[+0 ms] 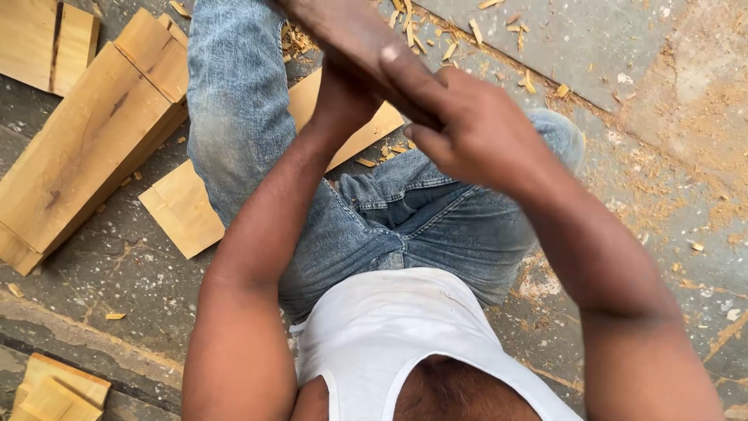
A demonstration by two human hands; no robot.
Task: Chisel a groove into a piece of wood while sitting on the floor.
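Above lap, both hands [413, 93] clasped around dark wooden handle [343, 27].

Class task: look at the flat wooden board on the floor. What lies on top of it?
A jeans-clad leg crosses the flat wooden board, with chips near its far end. Its middle is hidden.
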